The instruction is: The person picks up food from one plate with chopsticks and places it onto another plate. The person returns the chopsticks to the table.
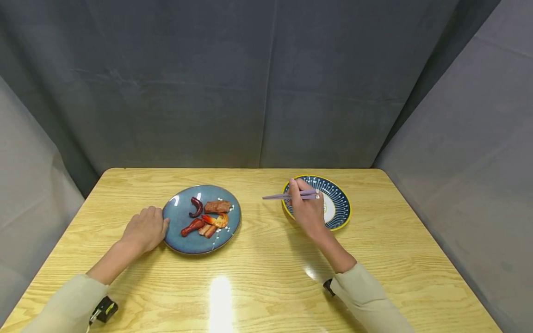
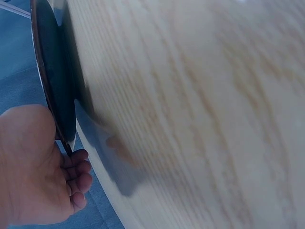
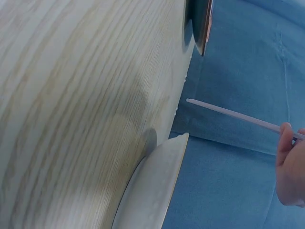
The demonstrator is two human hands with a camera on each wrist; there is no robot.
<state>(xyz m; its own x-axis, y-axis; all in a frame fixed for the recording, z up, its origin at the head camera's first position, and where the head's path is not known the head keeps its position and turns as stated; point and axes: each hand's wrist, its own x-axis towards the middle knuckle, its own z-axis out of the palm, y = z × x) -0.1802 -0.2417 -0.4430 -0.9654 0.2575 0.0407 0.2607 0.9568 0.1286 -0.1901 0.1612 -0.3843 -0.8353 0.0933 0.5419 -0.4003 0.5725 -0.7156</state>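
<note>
My left hand (image 1: pixel 144 230) grips the left rim of a blue plate (image 1: pixel 175 222); in the left wrist view the fingers (image 2: pixel 78 169) curl at its edge. On that plate lie a shrimp (image 1: pixel 220 220), a small drumstick (image 1: pixel 193 227), a dark curved sausage (image 1: pixel 199 203), a brown slab of meat (image 1: pixel 217 206) and some striped meat pieces (image 1: pixel 207 230). My right hand (image 1: pixel 308 212) holds a pair of light purple chopsticks (image 1: pixel 276 197), tips pointing left with nothing between them. Below this hand is a navy-patterned plate (image 1: pixel 342 203) with a yellow rim, partly hidden by the hand.
Both plates rest on a light wooden table (image 1: pixel 266 259), the blue one left and the patterned one right. Grey cloth (image 1: pixel 187 106) hangs behind the table, with paler cloth panels (image 1: pixel 470 152) at its sides. Each sleeve carries a small black device (image 1: pixel 104 309).
</note>
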